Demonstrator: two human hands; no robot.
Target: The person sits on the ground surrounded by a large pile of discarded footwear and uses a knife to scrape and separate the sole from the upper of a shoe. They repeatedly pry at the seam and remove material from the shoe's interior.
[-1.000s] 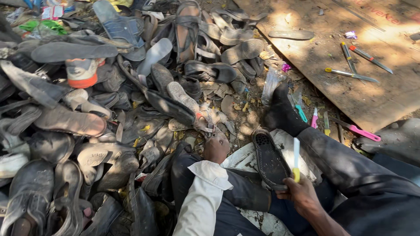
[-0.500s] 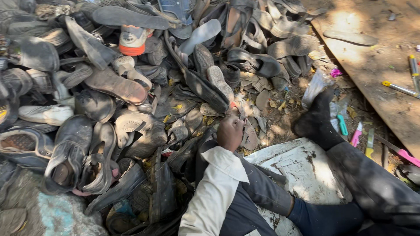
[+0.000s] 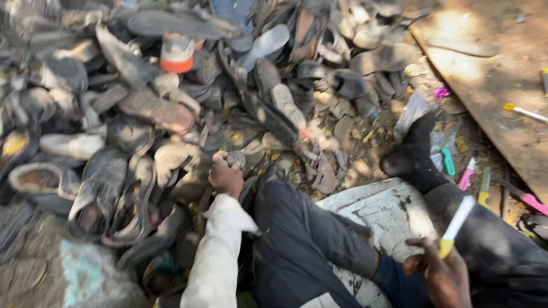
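Left hand (image 3: 226, 178) is closed on a worn grey sole piece (image 3: 234, 159) at the near edge of the shoe pile (image 3: 142, 114), roughly 9 o'clock from the person's bent knee; white sleeve (image 3: 214, 268) runs up to it. Right hand (image 3: 442, 274), down at 5 o'clock, is fisted round a knife with a yellow handle and white blade (image 3: 455, 225), blade pointing up toward 1 o'clock, clear of the leg. Person sits on a cracked white slab (image 3: 382, 214), dark-socked foot (image 3: 414, 151) out at 2 o'clock, near coloured tools (image 3: 465, 174) on the ground and a wooden board (image 3: 491, 68) beyond. My read: to pull that piece cleanly, lift it straight up out of the heap before dragging, so neighbouring shoes don't snag; keep the blade tip away from the thigh and the left wrist while the left arm works. Compared with half a second earlier: the left hand sits lower and further left in the pile, then near a tan sandal strap; the knife hand was out of shot, now in view; the camera view has swung right.
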